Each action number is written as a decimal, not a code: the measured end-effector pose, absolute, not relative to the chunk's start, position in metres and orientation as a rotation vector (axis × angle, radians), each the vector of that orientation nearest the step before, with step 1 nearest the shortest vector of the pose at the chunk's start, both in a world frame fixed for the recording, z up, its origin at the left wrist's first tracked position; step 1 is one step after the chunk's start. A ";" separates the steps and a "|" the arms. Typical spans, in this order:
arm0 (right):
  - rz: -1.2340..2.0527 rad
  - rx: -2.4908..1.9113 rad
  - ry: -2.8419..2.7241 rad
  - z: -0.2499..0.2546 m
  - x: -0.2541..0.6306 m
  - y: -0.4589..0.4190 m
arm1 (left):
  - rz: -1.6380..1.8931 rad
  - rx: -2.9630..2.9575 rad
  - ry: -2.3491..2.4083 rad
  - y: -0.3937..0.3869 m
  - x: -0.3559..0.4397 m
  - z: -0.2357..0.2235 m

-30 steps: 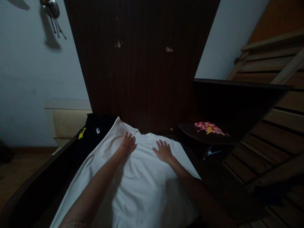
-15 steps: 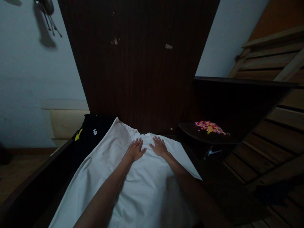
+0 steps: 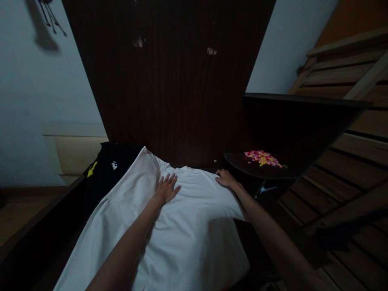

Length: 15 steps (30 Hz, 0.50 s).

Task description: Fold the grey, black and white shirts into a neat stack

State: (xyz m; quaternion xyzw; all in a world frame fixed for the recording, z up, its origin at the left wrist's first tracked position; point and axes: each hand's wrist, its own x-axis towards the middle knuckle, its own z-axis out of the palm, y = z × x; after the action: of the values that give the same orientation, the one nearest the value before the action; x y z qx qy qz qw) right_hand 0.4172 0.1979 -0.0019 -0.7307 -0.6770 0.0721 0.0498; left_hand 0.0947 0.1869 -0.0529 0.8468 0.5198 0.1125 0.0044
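A white T-shirt (image 3: pixel 188 226) lies spread out before me, its neckline toward the dark upright panel and a sleeve showing on the right. My left hand (image 3: pixel 166 189) rests flat on the cloth below the neckline, fingers spread. At the shirt's right shoulder edge is my right hand (image 3: pixel 226 178), its fingers bent over the cloth and closed on it. The fingertips of that hand are only partly visible in the dim light. The shirt's left side is loosely creased.
A tall dark wood panel (image 3: pixel 169 93) stands behind the shirt. Black clothing (image 3: pixel 110 169) with yellow and white marks lies at left. Colourful small pieces (image 3: pixel 262 158) cover part of a dark shelf (image 3: pixel 242 166) at right. A slatted wooden frame (image 3: pixel 348 169) rises beyond.
My right hand has moved right from near the neckline to the shoulder edge, its fingers now bent. The left hand stays flat on the shirt. The view has shifted slightly.
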 end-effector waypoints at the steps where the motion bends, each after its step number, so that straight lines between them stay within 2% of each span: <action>1: 0.231 -2.241 -2.059 -0.001 0.421 0.196 | 0.336 2.653 1.632 0.187 0.095 -0.052; 9: 0.403 -2.226 -2.015 0.007 0.407 0.199 | 0.431 2.816 1.587 0.171 0.115 -0.036; 15: 0.603 -2.096 -1.885 0.020 0.375 0.214 | 0.780 2.604 1.237 0.122 0.173 -0.014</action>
State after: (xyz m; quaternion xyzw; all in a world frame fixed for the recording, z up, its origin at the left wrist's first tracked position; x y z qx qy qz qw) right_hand 0.3750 0.2142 0.0202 -0.7209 -0.6485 0.2076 0.1292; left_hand 0.1733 0.1223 -0.0138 0.8693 0.4129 0.2603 0.0777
